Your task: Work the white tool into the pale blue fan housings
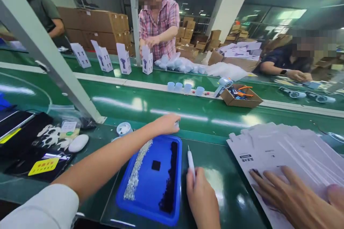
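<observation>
My left hand (168, 123) reaches out past the far edge of a blue tray (149, 213), its fingers closed. A small pale bit shows at the fingertips, too little to name. Inside the tray lie a strip of small clear-whitish pieces (138, 171), a band of tiny black pieces (170, 179) and a black square (156, 165) between them. To the right of the tray, my right hand (202, 196) grips a white pen-like tool (191, 162) with a thin needle tip pointing away from me.
At right, a co-worker's hand (292, 193) rests on stacked flat white boxes (279, 143). White parts (51, 136) and a small cup (124, 128) sit left. A green conveyor belt (150, 100) runs beyond. Across it are upright boxes (123, 59), a carton (239, 102) and people.
</observation>
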Motion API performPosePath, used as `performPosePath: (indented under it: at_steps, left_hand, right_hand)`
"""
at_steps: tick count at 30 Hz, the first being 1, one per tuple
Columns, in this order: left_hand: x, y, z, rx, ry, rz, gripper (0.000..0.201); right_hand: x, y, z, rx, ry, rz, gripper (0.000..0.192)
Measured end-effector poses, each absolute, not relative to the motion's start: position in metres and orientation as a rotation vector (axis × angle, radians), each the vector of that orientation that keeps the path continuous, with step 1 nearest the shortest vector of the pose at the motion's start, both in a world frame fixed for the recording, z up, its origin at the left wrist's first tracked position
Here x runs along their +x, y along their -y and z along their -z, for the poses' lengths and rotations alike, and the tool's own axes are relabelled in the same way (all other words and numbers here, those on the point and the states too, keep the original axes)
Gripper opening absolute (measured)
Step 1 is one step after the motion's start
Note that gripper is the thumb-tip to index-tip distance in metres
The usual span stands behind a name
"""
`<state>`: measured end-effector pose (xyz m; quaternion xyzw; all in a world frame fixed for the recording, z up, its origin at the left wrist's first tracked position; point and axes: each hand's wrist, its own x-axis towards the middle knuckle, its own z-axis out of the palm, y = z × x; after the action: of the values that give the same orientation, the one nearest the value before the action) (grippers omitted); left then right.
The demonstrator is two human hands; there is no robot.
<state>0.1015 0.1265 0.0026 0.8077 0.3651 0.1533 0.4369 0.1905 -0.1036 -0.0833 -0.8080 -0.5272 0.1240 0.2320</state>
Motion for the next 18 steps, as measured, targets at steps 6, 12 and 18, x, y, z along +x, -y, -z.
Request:
performPosePath:
  at_steps: [6, 12, 18]
  left_hand:
    - [-0.022, -0.067, -0.054, 1.557, -1.032, -0.930, 0.037]
    - [-0.105, 0.018, 0.011, 0.939, -1.156, -0.773, 0.036]
    - [-0.117, 0.028, 0.061, 0.973, -0.979, -0.583, 0.035]
  right_hand:
    - [0.170, 0.095, 0.063, -1.858, 0.902, -0.527, 0.014]
    - [0.146, 0.047, 0.058, -1.365, 1.038, -0.662, 0.018]
    - [0.135, 0.005, 0.081, -1.271, 1.205, -0.740, 0.020]
